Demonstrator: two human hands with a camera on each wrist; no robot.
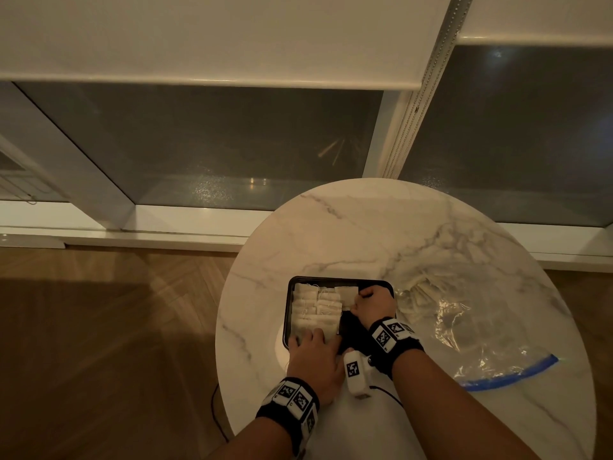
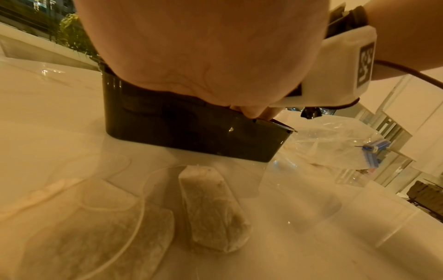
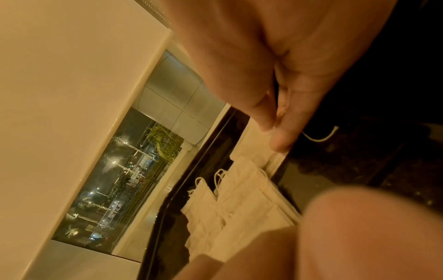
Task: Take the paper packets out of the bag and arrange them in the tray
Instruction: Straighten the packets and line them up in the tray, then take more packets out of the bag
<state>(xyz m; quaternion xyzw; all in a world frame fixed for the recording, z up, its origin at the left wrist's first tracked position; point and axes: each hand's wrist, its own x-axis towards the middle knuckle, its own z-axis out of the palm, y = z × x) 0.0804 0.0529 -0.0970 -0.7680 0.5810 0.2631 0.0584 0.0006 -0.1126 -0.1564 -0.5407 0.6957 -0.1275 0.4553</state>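
Observation:
A black tray (image 1: 338, 279) sits on the round marble table (image 1: 381, 234). Two columns of pale paper packets (image 1: 315, 310) with strings fill its left part. My right hand (image 1: 356, 302) pinches one more packet (image 1: 345, 294) at the tray's far right; in the right wrist view the thumb and a finger (image 3: 273, 128) hold its edge (image 3: 278, 157) beside the rows (image 3: 239, 189). My left hand (image 1: 311, 336) reaches over the near rim, its straight fingers lying on the nearest packets. From the left wrist view its palm (image 2: 203, 56) covers the tray wall (image 2: 191, 132).
A clear plastic bag (image 1: 464, 327) with a blue zip strip lies right of the tray, more packets inside it; it also shows as the bag (image 2: 335, 142). Two packets (image 2: 210, 208) appear faintly on the table under my left wrist. Wooden floor lies left, a window behind.

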